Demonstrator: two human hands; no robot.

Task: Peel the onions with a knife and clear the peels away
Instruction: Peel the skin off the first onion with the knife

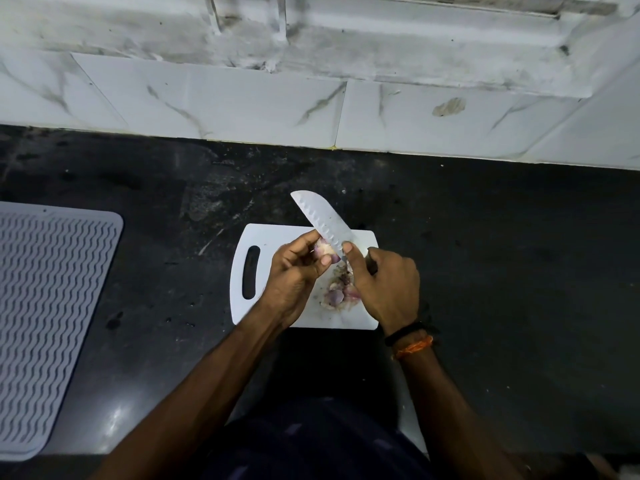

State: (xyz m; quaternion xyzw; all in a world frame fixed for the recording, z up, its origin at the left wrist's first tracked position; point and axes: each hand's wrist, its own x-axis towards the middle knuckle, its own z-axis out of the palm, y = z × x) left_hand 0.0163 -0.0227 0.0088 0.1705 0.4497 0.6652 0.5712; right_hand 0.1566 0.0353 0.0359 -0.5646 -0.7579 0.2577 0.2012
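holding a small onion (325,250) up over the white cutting board (277,237), the left hand (294,275) has its fingers curled round it, thumb pressed on the near side. right hand (384,285) grips the knife (323,220) at the handle, fingers wrapped tight, thumb laid up on the base of the blade. blade runs up and to the left, its flat side against the onion, tip out past the board's far edge over the black countertop (502,254). down on the board between the two hands sits a little heap of purple and pale peels (337,292). board's handle slot faces left. black and orange bands (412,341) on the right wrist. grey ribbed mat (52,306) lies well off to the left, marble-look tiles (242,98) behind.
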